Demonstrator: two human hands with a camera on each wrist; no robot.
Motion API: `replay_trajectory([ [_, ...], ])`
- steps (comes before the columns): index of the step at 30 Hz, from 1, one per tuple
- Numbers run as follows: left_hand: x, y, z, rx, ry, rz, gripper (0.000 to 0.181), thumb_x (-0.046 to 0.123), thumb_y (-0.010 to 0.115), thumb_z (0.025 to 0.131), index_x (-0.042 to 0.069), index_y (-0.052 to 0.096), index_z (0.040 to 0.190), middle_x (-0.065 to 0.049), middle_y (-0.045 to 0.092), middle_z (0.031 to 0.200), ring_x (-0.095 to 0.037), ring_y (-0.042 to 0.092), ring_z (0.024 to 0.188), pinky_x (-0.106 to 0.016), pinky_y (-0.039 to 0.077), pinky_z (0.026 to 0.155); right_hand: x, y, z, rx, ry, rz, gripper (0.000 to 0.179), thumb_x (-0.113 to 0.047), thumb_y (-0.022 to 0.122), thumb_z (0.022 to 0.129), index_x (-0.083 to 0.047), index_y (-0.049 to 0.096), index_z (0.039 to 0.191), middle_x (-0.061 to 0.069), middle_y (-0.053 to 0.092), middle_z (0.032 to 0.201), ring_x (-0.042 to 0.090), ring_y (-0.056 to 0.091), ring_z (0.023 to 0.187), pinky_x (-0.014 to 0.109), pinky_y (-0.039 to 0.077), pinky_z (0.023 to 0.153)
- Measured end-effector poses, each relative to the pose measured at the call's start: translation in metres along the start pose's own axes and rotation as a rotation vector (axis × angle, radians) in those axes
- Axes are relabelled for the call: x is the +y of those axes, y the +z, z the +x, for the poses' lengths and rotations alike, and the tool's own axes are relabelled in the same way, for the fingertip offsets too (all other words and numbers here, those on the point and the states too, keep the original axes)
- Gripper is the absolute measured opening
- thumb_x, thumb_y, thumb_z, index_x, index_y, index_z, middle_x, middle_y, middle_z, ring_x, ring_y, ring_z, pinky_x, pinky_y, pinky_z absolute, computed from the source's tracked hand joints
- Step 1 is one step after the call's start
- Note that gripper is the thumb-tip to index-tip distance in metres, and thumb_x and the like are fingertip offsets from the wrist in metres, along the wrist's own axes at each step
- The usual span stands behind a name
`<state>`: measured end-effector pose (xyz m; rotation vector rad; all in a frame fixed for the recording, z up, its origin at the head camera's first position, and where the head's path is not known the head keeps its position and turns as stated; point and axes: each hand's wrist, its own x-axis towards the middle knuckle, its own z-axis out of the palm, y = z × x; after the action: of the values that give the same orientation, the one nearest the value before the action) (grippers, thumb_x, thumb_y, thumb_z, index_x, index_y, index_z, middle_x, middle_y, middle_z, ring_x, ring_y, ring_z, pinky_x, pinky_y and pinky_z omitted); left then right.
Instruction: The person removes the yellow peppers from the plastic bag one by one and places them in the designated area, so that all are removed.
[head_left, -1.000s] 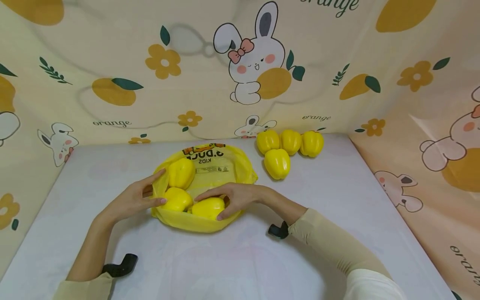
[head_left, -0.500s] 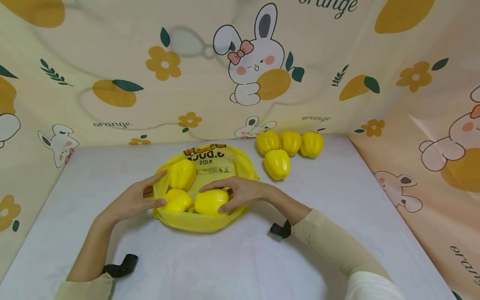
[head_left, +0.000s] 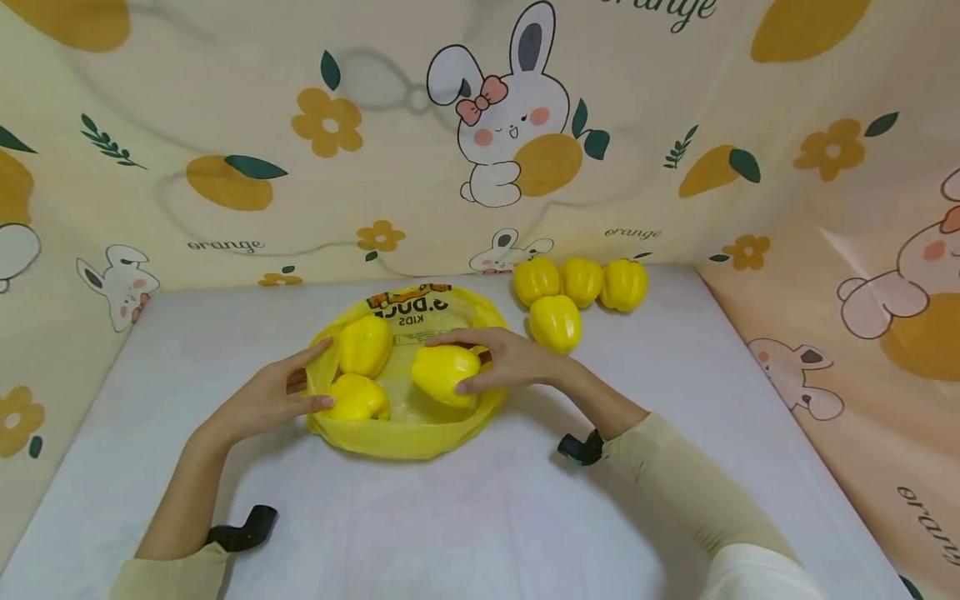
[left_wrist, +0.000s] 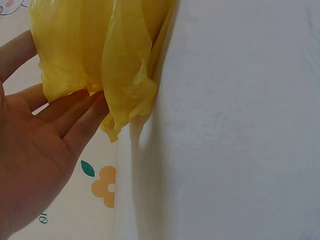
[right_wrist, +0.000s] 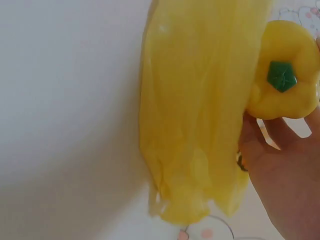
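Note:
A yellow plastic bag [head_left: 420, 442] lies wide open on the table, its rim rolled out. My left hand [head_left: 262, 400] holds the bag's left side, thumb inside the rim and fingers outside; in the left wrist view the fingers [left_wrist: 80, 120] lie against the plastic. My right hand [head_left: 517, 360] grips a yellow bell pepper [head_left: 444, 375] above the right part of the bag. That pepper's green stem end faces the right wrist camera. Two more yellow bell peppers rest inside the bag, an upper one [head_left: 365, 346] and a lower one [head_left: 358, 398] next to my left thumb.
Several yellow bell peppers [head_left: 555, 323] stand in a cluster at the back right of the white table [head_left: 420, 533], beyond my right hand. A printed cloth backdrop [head_left: 637, 100] with rabbits and oranges rises behind and along the sides.
My right hand has lifted its pepper from the bag's bottom and carried it up and to the right, away from the lower pepper. The left hand has stayed at the bag's rim.

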<state>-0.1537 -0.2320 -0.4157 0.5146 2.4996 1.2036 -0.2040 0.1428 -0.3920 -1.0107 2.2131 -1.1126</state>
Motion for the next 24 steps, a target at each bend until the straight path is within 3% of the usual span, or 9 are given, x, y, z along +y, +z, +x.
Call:
replay_trajectory([
  [13,0.000,-0.002,0.000,-0.008,-0.020,-0.008,0.090,0.035,0.074,0.090,0.011,0.022,0.159,-0.025,0.023,0.160,-0.048,0.037,0.138,-0.059,0.034,0.111,0.001,-0.027,-0.024,0.129,0.112,0.090,0.066,-0.037,0.079,0.084,-0.042,0.050,0.143,-0.015,0.047,0.147,0.015,0.049,0.127,0.041,0.047,0.104],
  [24,-0.002,0.000,0.002,-0.014,-0.005,-0.028,0.090,0.031,0.075,0.090,0.008,0.021,0.159,-0.026,0.021,0.160,-0.048,0.039,0.137,-0.059,0.034,0.111,0.002,-0.053,-0.046,0.239,0.159,0.108,0.066,-0.034,0.079,0.086,-0.034,0.049,0.145,-0.005,0.048,0.145,0.021,0.053,0.119,0.040,0.051,0.100],
])
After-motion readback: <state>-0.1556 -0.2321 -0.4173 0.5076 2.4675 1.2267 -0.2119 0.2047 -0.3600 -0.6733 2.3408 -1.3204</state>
